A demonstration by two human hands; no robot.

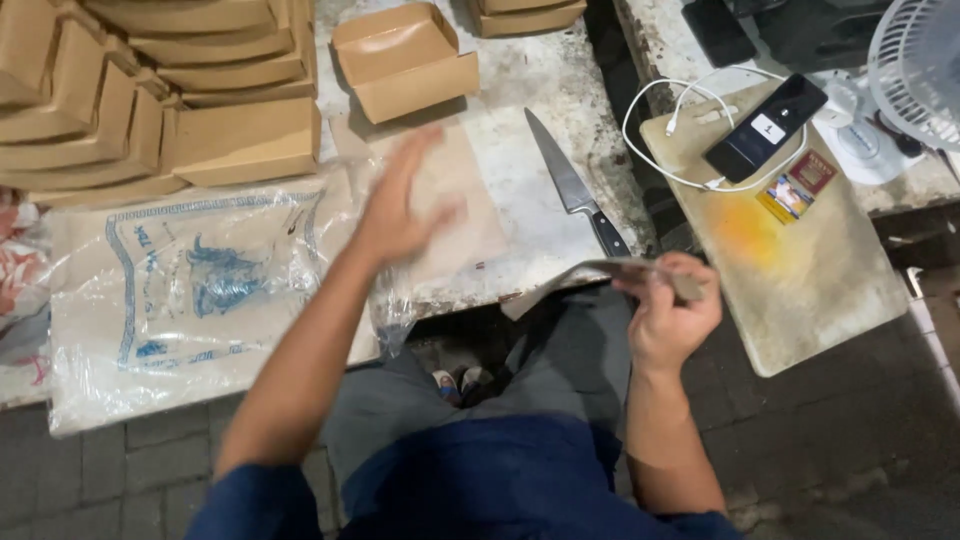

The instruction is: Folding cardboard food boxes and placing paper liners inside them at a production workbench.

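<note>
A flat brown paper sheet [600,272] is pinched in the right hand [668,310] at the tabletop [540,70] edge. The blurred left hand [400,205] is spread open above another brown sheet [455,200]. A knife [575,185] lies at one o'clock from it, folded cardboard boxes [150,90] at ten o'clock.

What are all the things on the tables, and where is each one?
folded cardboard boxes: a stack, too many to count, brown, far left of the table
open box: one, brown, top middle
flat brown sheet: one, on the table under the left hand
plastic bag: one, clear with blue print, left front
knife: one, silver blade, black handle, middle of the table
cutting board: one, pale, stained, right
phone: one, black, on the board
cable: one, white, beside the phone
small packet: one, red and yellow, on the board
fan: one, white, top right
left hand: blurred, open over the sheet
right hand: grip on a folded brown sheet
</note>
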